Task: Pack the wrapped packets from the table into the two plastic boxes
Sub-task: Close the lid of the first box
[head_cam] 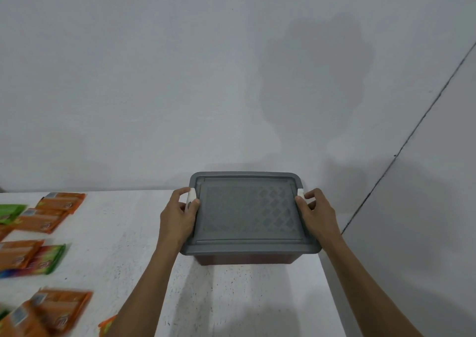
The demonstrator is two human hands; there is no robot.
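One plastic box [244,259] is seen at the far right corner of the white speckled desk [134,236], close to the pale wall [180,79] behind it. Its body is dark and brownish, and only a narrow strip of the front wall is shown beneath the overhanging cover. The box is closed by a grey lid [247,213] with rounded corners, a raised rim and a lattice of diamond shapes moulded across the middle panel. A white left clip [192,197] and a white right clip [300,192] are fitted at the lid's two short sides. Whether the box rests fully on the desk or is lifted slightly cannot be told.

The left hand [177,218] is set against the box's left side; its grip is clamped on the left clip, with the fingers curled round the outside and the thumb laid on the lid's edge. The right hand [318,215] is placed at the box's right side; its grip is closed on the right clip, thumb along the lid's rim and a fingertip at the clip.

Well to the left of the box, wrapped packets are spread flat on the desk: orange packets [61,202], a green packet [10,211] and a multicoloured packet [47,258]. They are blurred, so their print cannot be read.
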